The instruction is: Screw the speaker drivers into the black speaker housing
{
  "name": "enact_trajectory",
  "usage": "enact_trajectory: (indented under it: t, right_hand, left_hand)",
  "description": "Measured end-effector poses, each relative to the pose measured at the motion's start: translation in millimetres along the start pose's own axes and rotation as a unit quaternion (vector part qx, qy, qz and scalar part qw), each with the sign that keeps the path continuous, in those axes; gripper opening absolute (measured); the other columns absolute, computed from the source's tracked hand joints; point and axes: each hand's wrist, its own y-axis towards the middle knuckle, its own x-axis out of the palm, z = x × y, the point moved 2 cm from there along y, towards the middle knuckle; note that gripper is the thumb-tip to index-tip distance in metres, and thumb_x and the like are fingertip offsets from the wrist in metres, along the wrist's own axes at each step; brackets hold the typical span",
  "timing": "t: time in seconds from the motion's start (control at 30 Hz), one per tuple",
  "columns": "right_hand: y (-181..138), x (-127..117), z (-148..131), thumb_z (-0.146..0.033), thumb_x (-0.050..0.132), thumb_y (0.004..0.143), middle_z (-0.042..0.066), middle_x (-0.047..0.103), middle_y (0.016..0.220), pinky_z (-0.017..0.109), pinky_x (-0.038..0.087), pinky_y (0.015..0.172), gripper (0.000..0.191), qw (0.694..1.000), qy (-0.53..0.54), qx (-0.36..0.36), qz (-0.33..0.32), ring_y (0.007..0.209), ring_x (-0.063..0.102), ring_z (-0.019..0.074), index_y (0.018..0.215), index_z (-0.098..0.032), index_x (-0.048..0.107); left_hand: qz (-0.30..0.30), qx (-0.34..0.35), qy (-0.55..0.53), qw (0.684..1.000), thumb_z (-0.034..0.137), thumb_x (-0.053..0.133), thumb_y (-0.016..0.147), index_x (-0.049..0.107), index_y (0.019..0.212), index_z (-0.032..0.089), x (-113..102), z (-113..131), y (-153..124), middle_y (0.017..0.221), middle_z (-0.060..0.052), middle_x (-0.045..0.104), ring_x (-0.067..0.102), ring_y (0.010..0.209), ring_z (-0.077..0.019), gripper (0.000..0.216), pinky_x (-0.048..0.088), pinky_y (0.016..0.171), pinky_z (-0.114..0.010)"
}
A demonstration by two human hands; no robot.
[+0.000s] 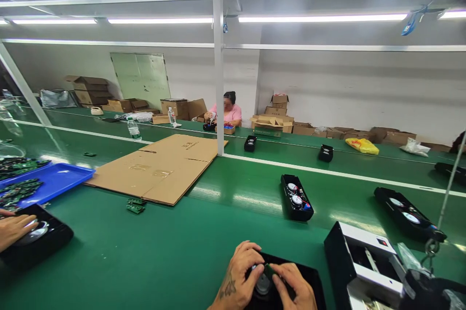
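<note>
A black speaker housing [313, 276] lies on the green work surface directly in front of me, with a round silver speaker [262, 284] inside it. My right hand [295, 286] pinches a small green circuit board [270, 270] between thumb and fingers, just above the housing. At the housing's left side is my left hand [240, 273], fingers curled and thumb tip close to the board. What lies between those left fingers is hidden. Both hands cover part of the housing's inside.
At right stands a white and black machine [364, 261]. Open black housings [296, 198] with speakers sit farther back. A flat cardboard sheet [156, 164], loose circuit boards [135, 205] and a blue tray [69, 176] lie left. A co-worker's hand [16, 228] touches another housing; another person [231, 111] sits opposite.
</note>
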Motion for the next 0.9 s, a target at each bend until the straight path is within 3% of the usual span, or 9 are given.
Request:
enact_trajectory:
  t: [0.13, 0.23, 0.33, 0.43, 0.53, 0.63, 0.73, 0.9]
  right_hand:
    - [15, -20, -12, -0.041, 0.064, 0.11, 0.008, 0.085, 0.097, 0.024, 0.069, 0.081, 0.027, 0.995, -0.027, -0.077, -0.056, 0.089, 0.084, 0.0218, 0.108, -0.027, 0.087]
    - [19, -34, -22, -0.024, 0.06, 0.11, 0.006, 0.083, 0.1, 0.023, 0.068, 0.081, 0.023, 0.985, -0.073, -0.139, -0.074, 0.09, 0.082, 0.0192, 0.114, -0.027, 0.083]
    - [16, -34, -29, -0.016, 0.059, 0.109, 0.003, 0.082, 0.101, 0.026, 0.066, 0.081, 0.023, 0.96, -0.155, -0.185, -0.142, 0.092, 0.08, 0.0188, 0.118, -0.028, 0.076]
    - [12, -26, -31, -0.007, 0.058, 0.104, 0.0, 0.082, 0.101, 0.027, 0.063, 0.08, 0.027, 0.918, -0.247, -0.231, -0.208, 0.091, 0.079, 0.019, 0.115, -0.028, 0.071]
    - [10, -21, -27, 0.003, 0.056, 0.092, -0.002, 0.079, 0.095, 0.028, 0.054, 0.064, 0.038, 0.89, -0.314, -0.238, -0.228, 0.07, 0.073, 0.0166, 0.109, -0.028, 0.069]
    - [6, -15, -17, 0.006, 0.058, 0.08, -0.003, 0.079, 0.094, 0.03, 0.049, 0.065, 0.046, 0.881, -0.336, -0.233, -0.237, 0.073, 0.074, 0.0181, 0.107, -0.029, 0.068]
    - [0, -4, -4, 0.006, 0.062, 0.071, -0.003, 0.079, 0.087, 0.033, 0.042, 0.062, 0.049, 0.881, -0.344, -0.224, -0.234, 0.071, 0.073, 0.0202, 0.103, -0.031, 0.07]
    - [-4, 7, 7, 0.004, 0.059, 0.058, -0.002, 0.075, 0.068, 0.038, 0.029, 0.053, 0.042, 0.877, -0.368, -0.223, -0.215, 0.055, 0.066, 0.0197, 0.082, -0.029, 0.071]
  left_hand:
    - [0.011, -0.044, -0.022, 0.999, 0.044, 0.066, 0.106, 0.079, 0.121, 0.028, -10, 7, -11, 0.137, -0.012, 0.075, 0.068, 0.135, -0.0321, 0.026, 0.052, 0.122, -0.047]
    - [-0.016, -0.071, -0.014, 0.997, 0.044, 0.09, 0.086, 0.069, 0.141, 0.031, -16, -3, -27, 0.162, -0.014, 0.059, 0.055, 0.151, -0.0385, 0.061, 0.046, 0.129, -0.054]
    - [-0.091, -0.049, 0.046, 0.994, 0.044, 0.103, 0.066, 0.07, 0.14, 0.034, -14, -22, -34, 0.156, -0.011, 0.064, 0.047, 0.156, -0.0439, 0.081, 0.029, 0.136, -0.066]
    - [-0.152, -0.022, 0.101, 0.983, 0.045, 0.098, 0.069, 0.077, 0.122, 0.032, -4, -43, -30, 0.14, -0.01, 0.073, 0.05, 0.154, -0.0459, 0.059, 0.025, 0.133, -0.073]
    - [-0.137, -0.045, 0.119, 0.982, 0.043, 0.094, 0.072, 0.077, 0.109, 0.029, 6, -60, -23, 0.133, -0.01, 0.074, 0.052, 0.151, -0.0449, 0.043, 0.028, 0.131, -0.071]
    - [-0.129, -0.056, 0.117, 0.983, 0.046, 0.093, 0.07, 0.076, 0.108, 0.029, 10, -67, -22, 0.127, -0.009, 0.074, 0.055, 0.147, -0.0431, 0.045, 0.033, 0.13, -0.066]
    - [-0.138, -0.027, 0.126, 0.982, 0.046, 0.094, 0.067, 0.078, 0.108, 0.032, 7, -64, -23, 0.13, -0.008, 0.074, 0.057, 0.144, -0.0426, 0.046, 0.033, 0.13, -0.064]
    - [-0.135, 0.033, 0.128, 0.982, 0.039, 0.094, 0.069, 0.083, 0.098, 0.033, 6, -56, -21, 0.137, -0.009, 0.074, 0.06, 0.138, -0.0441, 0.032, 0.029, 0.128, -0.074]
